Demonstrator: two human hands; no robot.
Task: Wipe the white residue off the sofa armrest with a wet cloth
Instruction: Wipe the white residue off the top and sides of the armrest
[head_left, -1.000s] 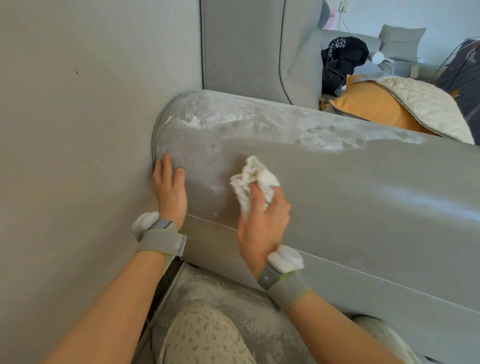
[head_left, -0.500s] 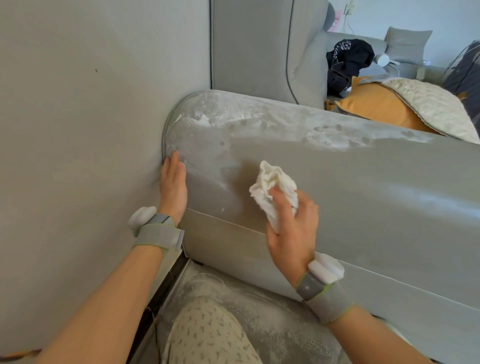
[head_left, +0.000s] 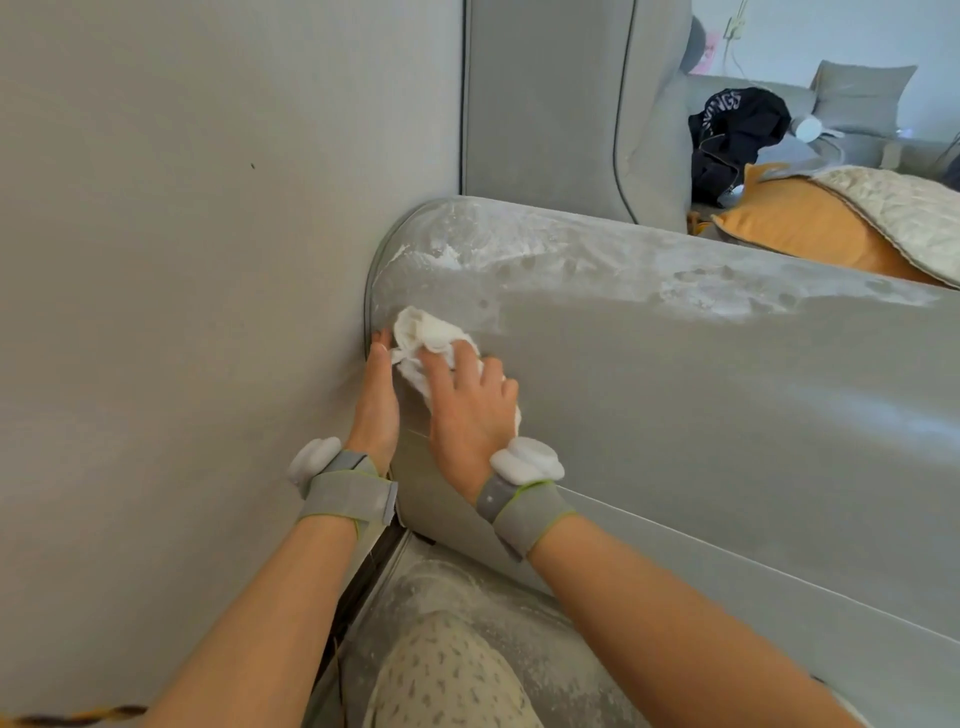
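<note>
A person kneeling beside a grey sofa armrest (head_left: 701, 395) presses a bunched wet cloth (head_left: 431, 338) to its outer side near the wall, the right hand (head_left: 470, 410) grasping the cloth while the left hand (head_left: 376, 400) rests flat, fingers straight, at the armrest's end. The side panel looks largely clean; white residue (head_left: 597, 260) thickly coats the rounded top, so most wiping seemingly remains.
</note>
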